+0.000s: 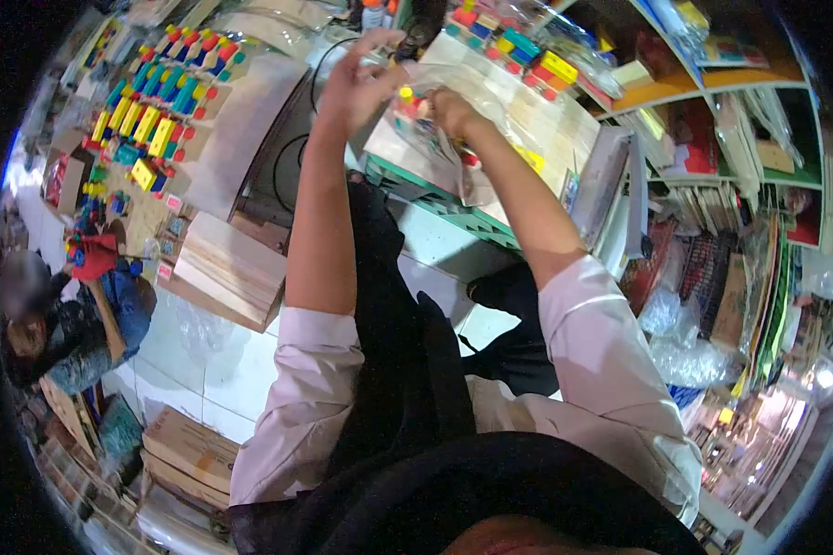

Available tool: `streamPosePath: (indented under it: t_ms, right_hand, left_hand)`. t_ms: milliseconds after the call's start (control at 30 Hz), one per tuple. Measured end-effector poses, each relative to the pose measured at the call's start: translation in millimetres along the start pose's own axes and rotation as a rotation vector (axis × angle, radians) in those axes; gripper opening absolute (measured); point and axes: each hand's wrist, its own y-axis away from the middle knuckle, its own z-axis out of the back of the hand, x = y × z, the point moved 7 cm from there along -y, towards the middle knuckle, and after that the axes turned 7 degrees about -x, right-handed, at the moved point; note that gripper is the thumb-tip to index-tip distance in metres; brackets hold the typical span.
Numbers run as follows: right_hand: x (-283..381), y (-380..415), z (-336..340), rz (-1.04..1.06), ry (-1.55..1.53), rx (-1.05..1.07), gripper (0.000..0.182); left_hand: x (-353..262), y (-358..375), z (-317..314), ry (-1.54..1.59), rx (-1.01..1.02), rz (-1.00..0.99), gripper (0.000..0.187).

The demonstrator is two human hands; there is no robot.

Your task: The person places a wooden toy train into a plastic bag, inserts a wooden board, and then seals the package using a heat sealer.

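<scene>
A clear plastic bag (463,171) with small colourful toy pieces lies over the near left part of the light wooden board (565,120). My right hand (452,113) is at the bag's upper part, its fingers bent round something I cannot make out. My left hand (361,83) is raised just left of the bag, fingers apart, with nothing seen in it. A yellow piece (406,92) shows between my hands. Behind them, toy vehicles with a yellow block (559,67) and red wheels stand along the board's back edge.
On the left, a table (250,111) holds rows of coloured wooden toys (139,125). A person (111,314) sits at the far left with a red cloth (94,256). Shelves (759,79) stand on the right. Cardboard boxes (190,444) lie on the floor at lower left.
</scene>
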Motion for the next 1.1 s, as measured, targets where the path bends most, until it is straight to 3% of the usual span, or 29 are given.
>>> streamPosePath:
  t_ms: [33, 67, 133, 200, 267, 367, 467, 500, 533, 600, 633, 733, 800, 833, 867, 933, 967, 1033, 1067, 1100]
  right_hand:
    - [3, 1, 2, 0.018, 0.183, 0.029, 0.038]
    - [7, 6, 3, 0.033, 0.367, 0.061, 0.042]
    - [15, 18, 12, -0.033, 0.356, 0.029, 0.044]
    - [18, 25, 20, -0.095, 0.351, -0.020, 0.047]
    - [21, 29, 28, -0.097, 0.276, -0.123, 0.050]
    - [16, 31, 28, -0.096, 0.159, -0.218, 0.049]
    - [13, 32, 26, -0.136, 0.092, -0.249, 0.056]
    - [15, 32, 25, -0.130, 0.122, -0.272, 0.054]
    - [18, 33, 25, -0.123, 0.150, -0.295, 0.053]
    - [22, 30, 25, -0.158, 0.118, -0.258, 0.057]
    - [22, 28, 25, -0.139, 0.080, -0.254, 0.061]
    - [12, 26, 31, -0.105, 0.002, -0.225, 0.069]
    - [1, 31, 41, -0.093, -0.030, -0.200, 0.073]
    - [-2, 36, 45, -0.088, 0.072, -0.143, 0.072]
    - [-7, 42, 45, -0.085, 0.171, -0.084, 0.072]
    - [-13, 52, 45, -0.073, 0.192, -0.093, 0.061]
    - [-13, 55, 44, -0.065, 0.157, -0.106, 0.056]
    - [-6, 59, 47, 0.013, 0.163, -0.157, 0.044]
    - [-8, 57, 47, -0.001, 0.161, -0.162, 0.044]
    - [-12, 54, 41, -0.036, 0.248, -0.088, 0.043]
  left_hand:
    - [11, -12, 21, -0.115, -0.147, 0.003, 0.041]
    - [28, -26, 27, -0.117, -0.161, 0.013, 0.041]
    - [78, -51, 37, -0.172, -0.165, 0.156, 0.041]
    - [113, -62, 17, -0.341, 0.020, 0.246, 0.053]
    - [164, -51, 6, -0.339, 0.083, 0.637, 0.072]
    - [164, -32, -5, -0.206, 0.143, 0.761, 0.085]
    - [169, -32, -12, -0.175, 0.217, 0.752, 0.091]
    - [164, -31, -11, -0.144, 0.051, 0.568, 0.093]
    - [173, -38, -9, -0.145, 0.050, 0.568, 0.093]
    - [217, -44, 1, -0.293, 0.120, 0.848, 0.089]
    - [210, -40, 1, -0.298, 0.119, 0.850, 0.089]
    - [195, -41, 3, -0.268, 0.006, 0.798, 0.080]
    - [219, -70, 19, -0.557, -0.076, 0.598, 0.078]
    - [193, -77, 18, -0.704, 0.019, 0.456, 0.064]
    - [165, -87, -1, -1.314, 0.375, -0.099, 0.047]
    - [108, -87, 15, -0.577, -0.232, -0.070, 0.033]
    - [85, -81, 5, -0.574, -0.218, -0.079, 0.033]
    - [36, -57, -40, -0.189, 0.126, -0.255, 0.030]
    - [31, -46, -52, -0.186, 0.140, -0.254, 0.030]
    - [27, -30, -75, -0.363, 0.297, -0.343, 0.029]
